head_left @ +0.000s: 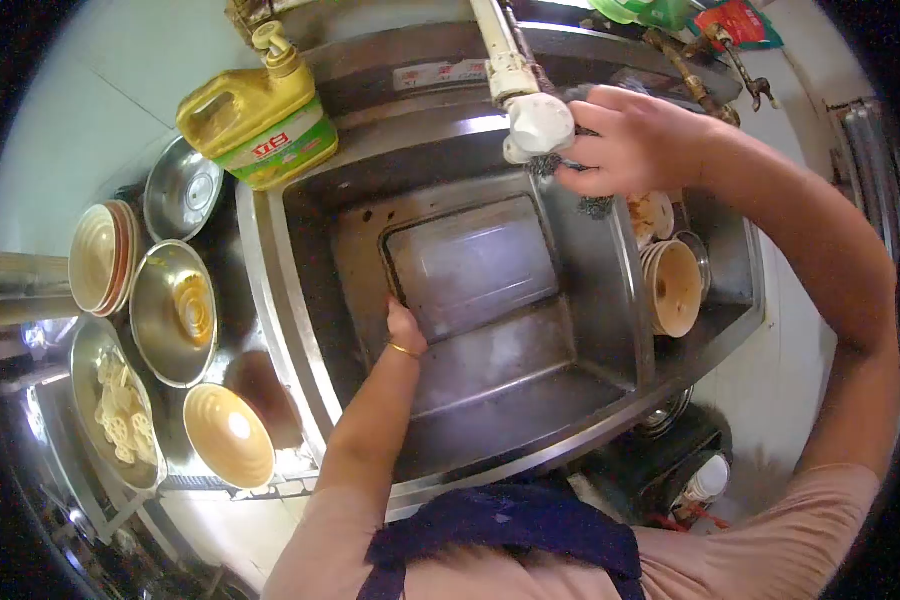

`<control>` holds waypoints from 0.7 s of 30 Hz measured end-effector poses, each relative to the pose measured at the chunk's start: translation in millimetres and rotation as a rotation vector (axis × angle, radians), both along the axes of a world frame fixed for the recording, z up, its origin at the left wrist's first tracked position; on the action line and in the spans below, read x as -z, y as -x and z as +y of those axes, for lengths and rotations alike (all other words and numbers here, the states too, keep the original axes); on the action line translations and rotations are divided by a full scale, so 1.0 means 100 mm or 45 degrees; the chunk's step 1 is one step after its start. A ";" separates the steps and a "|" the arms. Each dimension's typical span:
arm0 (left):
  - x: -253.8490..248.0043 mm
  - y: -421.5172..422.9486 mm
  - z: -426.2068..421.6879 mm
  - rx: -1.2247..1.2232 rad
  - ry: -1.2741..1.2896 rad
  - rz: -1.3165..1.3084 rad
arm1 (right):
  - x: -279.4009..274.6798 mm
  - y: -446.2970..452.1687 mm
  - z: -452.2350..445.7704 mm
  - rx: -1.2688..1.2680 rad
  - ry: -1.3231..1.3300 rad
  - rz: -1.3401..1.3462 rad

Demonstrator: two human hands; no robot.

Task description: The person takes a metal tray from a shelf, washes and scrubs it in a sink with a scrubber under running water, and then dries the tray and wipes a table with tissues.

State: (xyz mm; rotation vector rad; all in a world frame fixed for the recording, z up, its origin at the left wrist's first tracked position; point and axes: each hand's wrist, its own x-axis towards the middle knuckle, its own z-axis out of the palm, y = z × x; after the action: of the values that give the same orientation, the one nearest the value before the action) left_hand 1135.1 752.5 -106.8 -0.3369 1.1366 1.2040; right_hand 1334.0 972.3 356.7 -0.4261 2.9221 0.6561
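Far left of the left grip (404, 330), a metal dish (120, 410) holds pale, hole-patterned slices, beside stacked bowls (97, 258) with ridged walls. Nearer that grip on the counter (255, 345), a round steel bowl (148, 318) holds yellow-brown residue, with another shiny steel bowl (182, 188) above and a ribbed cream bowl (228, 436) below. Above and left of the grip, a yellow plastic pump jug (260, 115) carries a green-and-white label with red characters reading 立白.

The left grip is closed at the left edge of a rectangular metal tray (475, 265), dark-rimmed and smooth, inside the steel sink (490, 420); its fingertips are mostly hidden. Up from it, a white sign (440, 75) on the sink's back has red characters and smaller letters starting "XI", the rest blurred.

The right grip (580, 150) is curled around a grey, wiry scrubber (596, 207), just beside a rounded white pipe fitting (540, 127). Below and right of it, stacked cream bowls (675, 290) with brown specks sit in the adjoining basin (730, 270). Above right lies a red-and-green packet (738, 27), its print unreadable.
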 end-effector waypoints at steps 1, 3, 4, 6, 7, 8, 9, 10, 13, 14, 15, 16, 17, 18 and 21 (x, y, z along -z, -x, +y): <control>0.05 -0.03 -0.01 -0.024 0.022 -0.015 | -0.03 0.00 0.05 -0.092 0.000 -0.009; 0.15 -0.10 -0.05 -0.051 0.090 -0.045 | -0.07 -0.01 0.05 -0.060 0.007 0.015; 0.30 -0.12 -0.10 -0.055 0.074 -0.077 | -0.10 -0.03 0.01 -0.001 0.016 0.039; 0.80 -0.10 -0.20 -0.068 -0.020 -0.154 | -0.10 -0.11 -0.11 0.145 -0.032 0.128; 0.84 -0.09 -0.22 -0.078 -0.058 -0.175 | -0.03 -0.22 -0.19 0.281 -0.020 0.283; 0.86 -0.07 -0.25 -0.088 -0.096 -0.195 | 0.10 -0.36 -0.27 0.414 -0.006 0.440; 0.57 -0.06 -0.23 -0.098 -0.097 -0.189 | 0.26 -0.49 -0.39 0.546 0.007 0.598; 0.19 -0.01 -0.18 -0.109 -0.115 -0.063 | 0.47 -0.62 -0.58 0.766 0.202 0.820; -1.27 0.21 0.18 -0.173 -0.205 0.570 | 1.36 -0.62 -1.52 1.811 1.187 1.496; -1.73 0.48 0.33 -0.156 -0.368 0.956 | 1.54 -0.50 -1.74 1.984 1.452 1.428; -2.35 0.67 0.55 -0.254 -0.624 1.350 | 1.81 -0.39 -1.90 1.960 2.366 1.531; -2.86 0.91 0.78 -0.417 -0.993 1.611 | 2.12 -0.23 -2.02 1.934 2.818 1.573; -3.33 1.09 1.00 -0.485 -1.253 1.766 | 2.30 -0.01 -2.04 1.875 3.285 1.561; -3.64 1.32 1.25 -0.433 -1.331 1.941 | 2.13 0.29 -1.91 1.511 3.090 1.467; -4.39 1.64 1.89 0.215 -1.261 2.355 | 1.81 1.06 -1.36 1.100 2.539 1.469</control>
State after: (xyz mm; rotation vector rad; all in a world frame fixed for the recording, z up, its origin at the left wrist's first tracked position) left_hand 970.8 942.0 332.0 1.9547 1.6777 1.6432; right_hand 1228.0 835.9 176.1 1.4639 2.5334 -2.8125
